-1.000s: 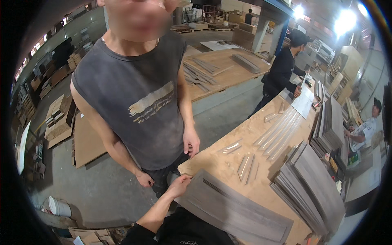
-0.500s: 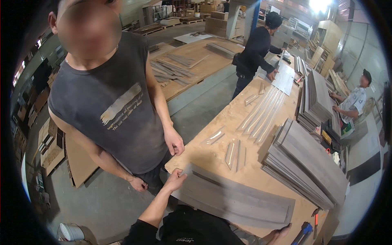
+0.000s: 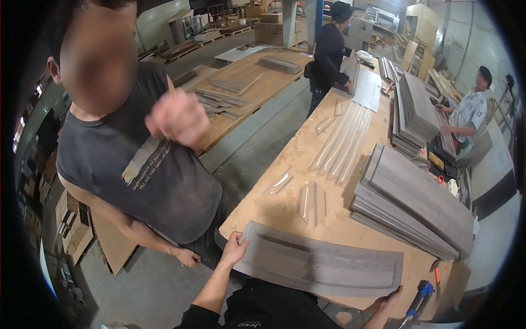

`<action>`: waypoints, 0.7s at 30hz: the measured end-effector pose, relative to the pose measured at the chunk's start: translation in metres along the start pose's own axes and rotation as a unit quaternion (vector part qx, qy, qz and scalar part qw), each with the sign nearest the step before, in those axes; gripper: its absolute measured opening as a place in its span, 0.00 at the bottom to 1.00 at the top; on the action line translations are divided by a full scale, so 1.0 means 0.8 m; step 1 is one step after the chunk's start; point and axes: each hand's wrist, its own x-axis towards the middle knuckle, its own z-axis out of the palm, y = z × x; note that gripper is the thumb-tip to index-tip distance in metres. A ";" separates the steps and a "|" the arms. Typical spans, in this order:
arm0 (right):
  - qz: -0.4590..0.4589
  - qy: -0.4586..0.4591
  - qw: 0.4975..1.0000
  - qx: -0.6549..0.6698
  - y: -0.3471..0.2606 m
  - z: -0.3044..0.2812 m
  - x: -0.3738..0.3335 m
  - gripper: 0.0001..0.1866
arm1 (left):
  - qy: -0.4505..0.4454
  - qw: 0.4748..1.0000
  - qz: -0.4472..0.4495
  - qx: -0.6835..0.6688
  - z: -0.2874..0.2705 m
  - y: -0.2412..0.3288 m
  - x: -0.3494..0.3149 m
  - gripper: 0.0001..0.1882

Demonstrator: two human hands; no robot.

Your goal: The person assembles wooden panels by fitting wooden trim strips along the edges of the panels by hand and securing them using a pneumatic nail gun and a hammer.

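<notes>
A long grey wooden panel point(image 3: 329, 267) with a raised frame border lies across the near end of the workbench point(image 3: 263, 203). My left hand point(image 3: 234, 249) grips its left end, fingers wrapped over the edge. At the opposite end, my right hand point(image 3: 386, 300) holds the near right corner, its fingers partly hidden by the panel. Beyond the panel, several thin trim strips point(image 3: 307, 203) with pale lines of what looks like glue lie on the bench. A blue and black hand tool point(image 3: 421, 299) is close to my right hand, beside an orange-handled tool point(image 3: 437, 274).
A stack of grey panels point(image 3: 411, 197) stands on the right of the bench, with another stack point(image 3: 419, 109) behind. Close on my left is a co-worker point(image 3: 142, 181) with a blurred, raised hand. Two more people work farther off. A second table point(image 3: 257, 82) holds loose strips.
The co-worker on the left has lifted a hand from beside the bench corner to chest height. The panel's frame shows more clearly, and my hands keep hold of both ends. The view has shifted slightly.
</notes>
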 end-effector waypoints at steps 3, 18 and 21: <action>0.015 0.020 1.000 -0.006 -0.006 0.017 -0.002 0.34 | -0.001 1.000 -0.016 -0.015 -0.007 0.013 -0.009 0.24; 0.074 -0.023 0.997 0.004 -0.021 0.002 -0.003 0.37 | 0.026 0.999 -0.002 0.023 0.000 0.020 -0.020 0.24; 0.050 -0.014 0.999 0.002 -0.015 -0.009 0.008 0.37 | 0.035 0.998 -0.017 0.040 -0.006 0.041 -0.023 0.22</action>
